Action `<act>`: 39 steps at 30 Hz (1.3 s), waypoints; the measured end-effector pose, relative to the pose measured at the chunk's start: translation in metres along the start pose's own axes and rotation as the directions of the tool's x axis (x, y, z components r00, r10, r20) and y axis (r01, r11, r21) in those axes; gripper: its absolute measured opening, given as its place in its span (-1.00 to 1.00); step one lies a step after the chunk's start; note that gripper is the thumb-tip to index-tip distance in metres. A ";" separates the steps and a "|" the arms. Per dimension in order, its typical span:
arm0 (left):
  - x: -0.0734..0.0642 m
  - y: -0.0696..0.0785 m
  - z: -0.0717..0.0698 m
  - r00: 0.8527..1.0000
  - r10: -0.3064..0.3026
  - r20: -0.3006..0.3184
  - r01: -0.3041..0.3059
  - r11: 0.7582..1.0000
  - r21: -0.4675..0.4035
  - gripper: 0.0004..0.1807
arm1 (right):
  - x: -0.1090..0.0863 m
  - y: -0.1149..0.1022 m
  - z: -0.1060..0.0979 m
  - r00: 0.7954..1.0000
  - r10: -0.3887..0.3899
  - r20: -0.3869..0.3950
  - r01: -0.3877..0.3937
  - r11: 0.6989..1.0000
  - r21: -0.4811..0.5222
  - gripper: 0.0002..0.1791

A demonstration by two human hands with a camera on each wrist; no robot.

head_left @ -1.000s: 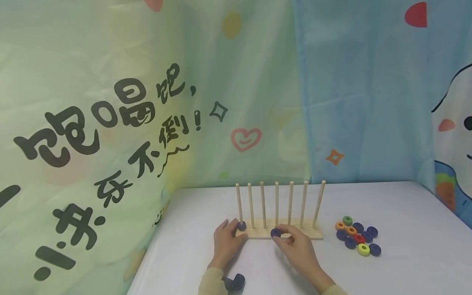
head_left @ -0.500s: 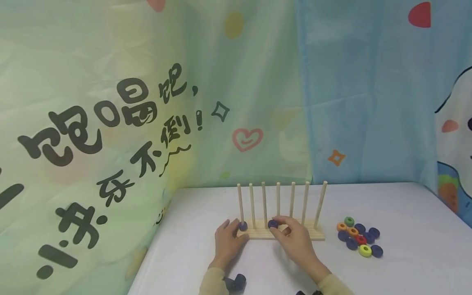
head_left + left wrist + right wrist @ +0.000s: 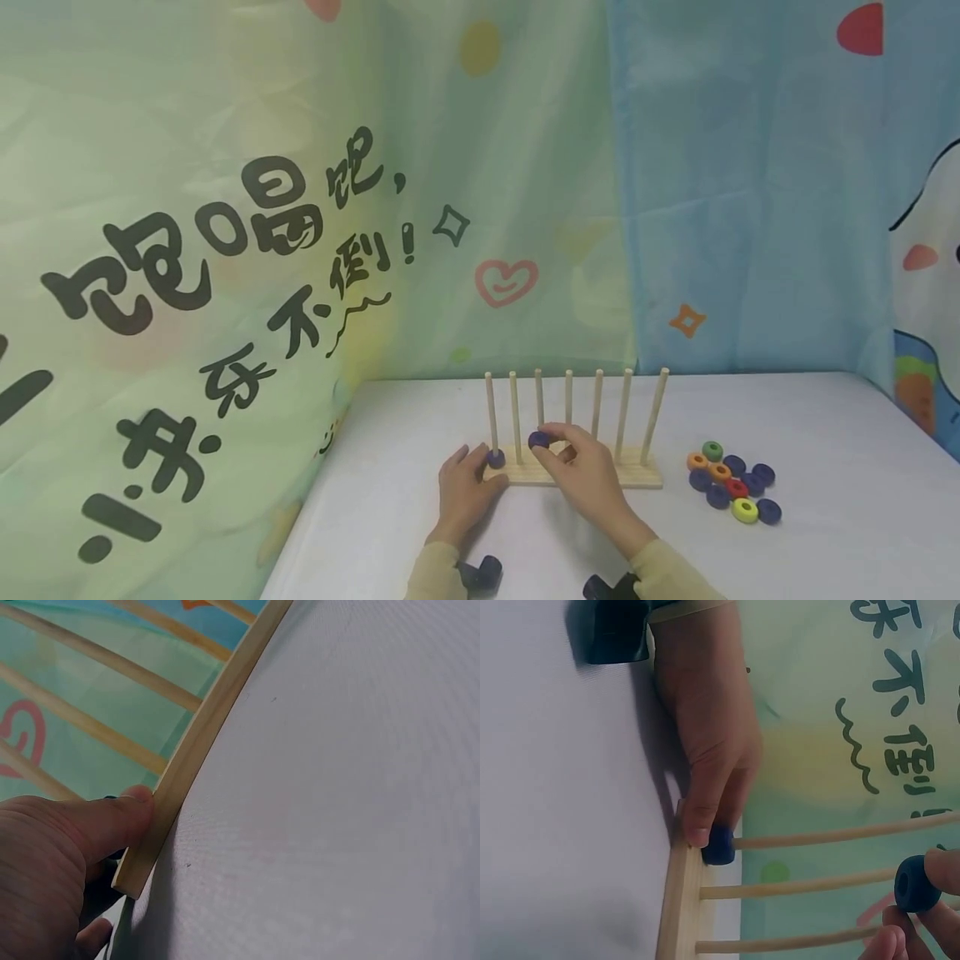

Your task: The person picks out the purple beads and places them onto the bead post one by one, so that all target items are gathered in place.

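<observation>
A wooden peg stand (image 3: 639, 477) with a row of upright pegs stands on the white table. My left hand (image 3: 465, 492) grips the left end of its base, thumb (image 3: 124, 821) against the front edge and fingers behind. One dark blue bead (image 3: 719, 846) sits at the foot of the leftmost peg, beside that hand. Between thumb and fingertips my right hand (image 3: 583, 468) pinches another dark blue bead (image 3: 917, 883), its hole showing in the right wrist view. In the head view this bead (image 3: 537, 440) overlaps the third peg from the left, well below the peg tops.
Right of the stand lies a loose group of beads: several dark blue ones (image 3: 717, 497), a green (image 3: 712, 451), two orange (image 3: 697, 461), a red (image 3: 737, 488) and a yellow (image 3: 745, 511). A printed curtain (image 3: 420, 333) hangs behind the table. Dark wrist-camera mounts (image 3: 480, 575) show near both sleeves.
My right hand has moved left and upward with the blue bead, from in front of the middle peg toward the third peg. The left hand keeps its grip on the stand.
</observation>
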State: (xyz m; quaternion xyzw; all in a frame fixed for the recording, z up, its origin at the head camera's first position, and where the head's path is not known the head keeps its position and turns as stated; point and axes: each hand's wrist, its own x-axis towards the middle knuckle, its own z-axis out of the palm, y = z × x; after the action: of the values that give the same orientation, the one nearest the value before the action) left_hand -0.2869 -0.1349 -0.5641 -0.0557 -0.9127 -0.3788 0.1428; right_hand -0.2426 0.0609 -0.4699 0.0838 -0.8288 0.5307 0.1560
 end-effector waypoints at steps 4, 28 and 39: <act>0.000 -0.002 0.001 1.000 -0.014 0.007 0.014 1.000 -0.004 -0.41 | 0.004 -0.003 0.001 1.000 -0.004 0.013 0.004 1.000 -0.016 -0.66; 0.000 -0.002 0.002 1.000 -0.019 0.005 0.019 1.000 0.007 -0.39 | 0.031 -0.034 0.009 0.999 -0.038 0.006 0.038 0.998 0.049 -0.69; 0.000 0.000 0.002 1.000 -0.009 -0.012 0.009 1.000 0.008 -0.38 | 0.046 -0.052 0.005 0.996 -0.092 0.014 0.091 0.995 0.043 -0.64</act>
State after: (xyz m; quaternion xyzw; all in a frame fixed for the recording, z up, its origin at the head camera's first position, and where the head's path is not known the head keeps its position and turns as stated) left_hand -0.2874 -0.1335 -0.5655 -0.0486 -0.9137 -0.3759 0.1466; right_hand -0.2702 0.0357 -0.4112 0.1292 -0.8140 0.5397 0.1718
